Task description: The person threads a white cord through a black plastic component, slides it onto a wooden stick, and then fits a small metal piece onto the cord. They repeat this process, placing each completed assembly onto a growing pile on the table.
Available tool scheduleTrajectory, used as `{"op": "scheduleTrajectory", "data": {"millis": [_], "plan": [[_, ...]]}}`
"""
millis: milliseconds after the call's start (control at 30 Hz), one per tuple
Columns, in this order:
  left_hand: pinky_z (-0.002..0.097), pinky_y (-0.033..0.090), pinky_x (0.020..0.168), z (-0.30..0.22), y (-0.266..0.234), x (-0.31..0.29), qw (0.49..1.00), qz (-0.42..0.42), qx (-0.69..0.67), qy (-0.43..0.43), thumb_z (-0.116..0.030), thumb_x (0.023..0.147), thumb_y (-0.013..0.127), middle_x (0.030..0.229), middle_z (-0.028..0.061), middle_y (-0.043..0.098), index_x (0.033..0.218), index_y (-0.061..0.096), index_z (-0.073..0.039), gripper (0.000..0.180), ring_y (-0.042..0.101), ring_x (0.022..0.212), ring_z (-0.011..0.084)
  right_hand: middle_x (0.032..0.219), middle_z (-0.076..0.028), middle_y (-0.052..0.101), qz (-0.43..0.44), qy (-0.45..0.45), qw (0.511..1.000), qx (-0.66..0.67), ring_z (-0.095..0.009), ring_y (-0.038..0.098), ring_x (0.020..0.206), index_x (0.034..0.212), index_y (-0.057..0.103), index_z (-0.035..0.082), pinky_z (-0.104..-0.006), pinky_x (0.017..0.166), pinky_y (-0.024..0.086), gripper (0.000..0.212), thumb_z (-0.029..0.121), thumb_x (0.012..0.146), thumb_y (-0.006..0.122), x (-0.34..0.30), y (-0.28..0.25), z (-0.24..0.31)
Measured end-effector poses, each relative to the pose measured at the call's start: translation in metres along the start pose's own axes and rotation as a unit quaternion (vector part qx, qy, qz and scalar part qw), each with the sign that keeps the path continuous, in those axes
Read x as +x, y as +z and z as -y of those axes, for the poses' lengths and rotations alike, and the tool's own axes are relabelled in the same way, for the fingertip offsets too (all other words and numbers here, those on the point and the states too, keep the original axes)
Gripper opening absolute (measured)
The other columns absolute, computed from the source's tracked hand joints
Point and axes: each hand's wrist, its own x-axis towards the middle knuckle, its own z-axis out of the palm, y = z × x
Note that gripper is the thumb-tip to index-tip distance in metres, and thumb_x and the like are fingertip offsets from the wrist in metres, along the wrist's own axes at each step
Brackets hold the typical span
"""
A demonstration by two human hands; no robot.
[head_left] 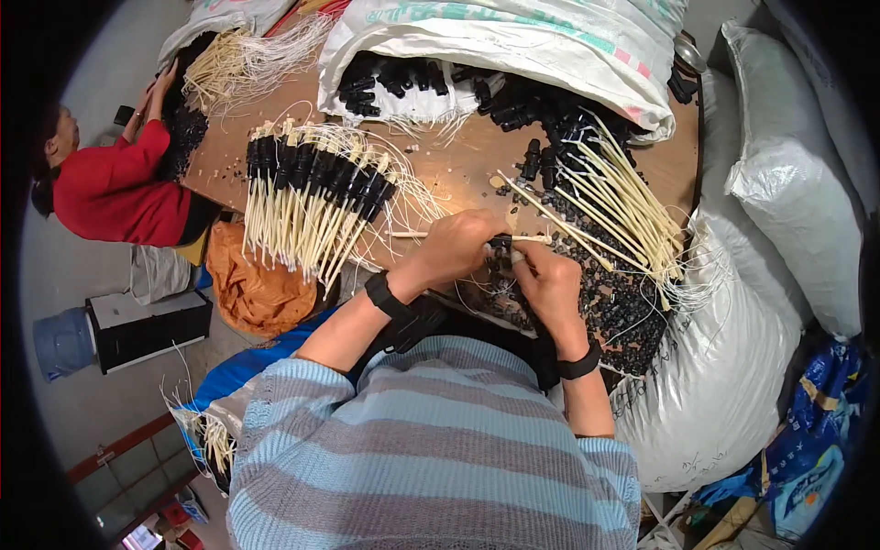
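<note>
While my left hand (461, 240) closes around a slim cream tube (406, 235) beside a black cylindrical fitting (501, 241), my right hand (553, 277) grips at the fitting from 4 o'clock. Both are clenched, and they hide how the tube sits inside, so a crooked fit could pass unnoticed; pushing off-axis might bend or split the tube.

Just past my knuckles, small black pieces (632, 316) spread over the bench (449, 174) toward 4 o'clock; one dropped among them would be hard to find. At 2 o'clock lie loose cream tubes (655, 238), easily knocked by a careless wrist. Toward 10 o'clock, a row of black-sleeved tubes (302, 170) trails white wires (403, 188), which could snag my tube's near end. Farther out, a woven sack (513, 29) gapes at 12 o'clock, and a red-clad co-worker (119, 188) sits around 9.
</note>
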Motion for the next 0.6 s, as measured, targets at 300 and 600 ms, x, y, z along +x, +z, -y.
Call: {"op": "scheduleTrajectory", "data": {"millis": [300,600], "plan": [[0.0403,0.05,0.078,-0.0032,-0.0063,0.0039,0.978,0.191,-0.081,-0.033,0.007,0.069,0.054,0.097,0.0158,0.065,0.111,0.056,-0.004,0.044,0.062,0.094,0.0355,0.083,-0.018,0.065,0.079,-0.011,0.996,0.032,-0.036,0.065,0.071,0.104,0.062,0.003,-0.0395,0.061,0.051,0.019,0.004,0.085,0.06,-0.0037,-0.0016,0.0083],[0.0299,0.049,0.07,-0.003,-0.0054,0.0017,0.981,-0.106,-0.136,0.09,0.008,0.067,0.065,0.082,0.0051,0.063,0.08,0.065,-0.005,0.019,0.062,0.078,0.0203,0.074,-0.017,0.064,0.012,0.028,0.99,0.14,-0.029,0.066,0.065,0.103,0.066,0.004,-0.0343,0.059,0.05,0.017,0.006,0.087,0.062,-0.0026,-0.0002,0.006]]}}
